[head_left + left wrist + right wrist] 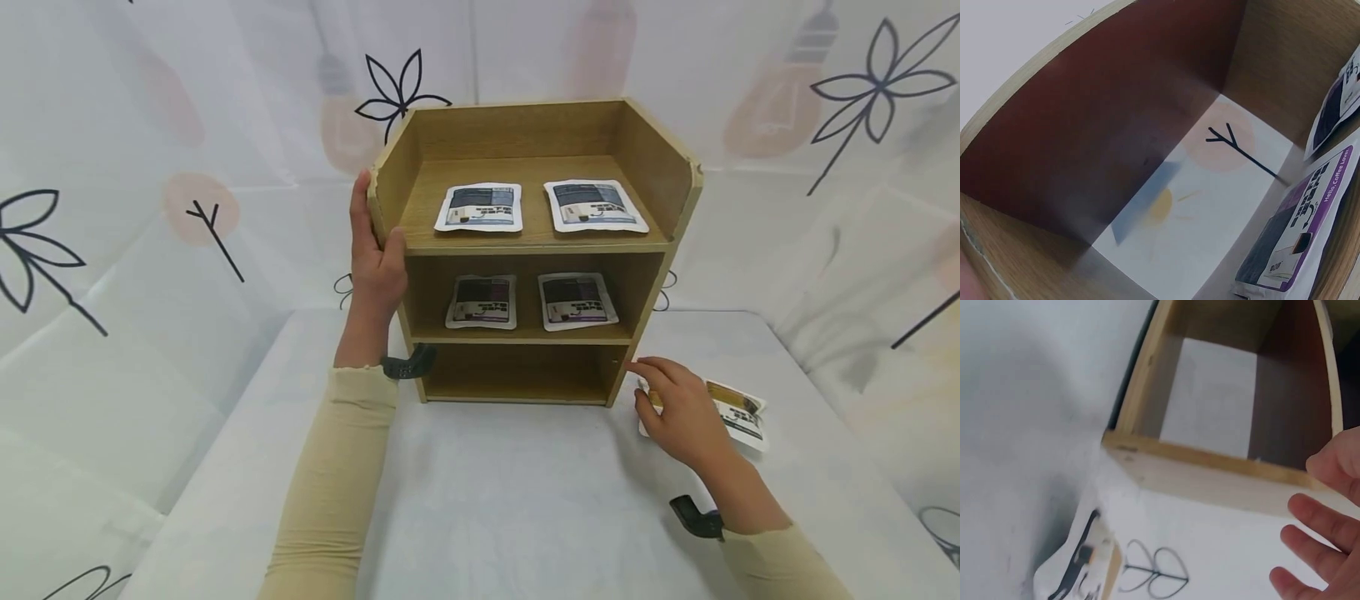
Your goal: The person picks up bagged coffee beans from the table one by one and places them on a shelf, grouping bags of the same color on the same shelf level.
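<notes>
A small wooden shelf unit stands on the white table, its bottom level bare. My left hand grips the upper left side panel, thumb inside. Two coffee pouches with blue labels, one left and one right, lie on the top level. Two purple-labelled pouches, one left and one right, sit in the middle level. My right hand is by the lower right side panel, fingers spread and loosely bent, holding nothing; whether a fingertip touches the wood is unclear. Partly behind it lies a yellow-and-white pouch.
The white table extends in front of the shelf unit and to both sides. A patterned white sheet with flower and bulb drawings hangs behind and at the sides.
</notes>
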